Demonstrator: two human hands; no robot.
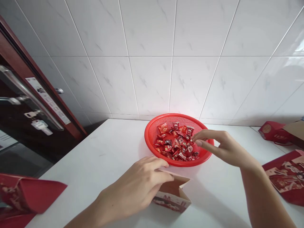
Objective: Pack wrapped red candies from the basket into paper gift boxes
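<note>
Over the rim of the red basket (148,137), the right hand (224,147) reaches in with thumb and forefinger slightly apart, nothing visible between them; best to come down from above onto the sweets (177,144) just beyond those fingertips, pinching a wrapper by its body rather than its slippery ends. The left hand (142,180) rests over the near side of the box (169,202), fingers curled at its rim; whether it is clamped there cannot be told. Light cardboard would probably slide on the smooth desk (114,148), so that hand should steady the wall without crushing it and leave the mouth clear. The box, under and right of the left hand, stands open-topped with bent flaps, brown inside, pale and red-printed outside; the sweets are small, glossy, mostly red packets.
</note>
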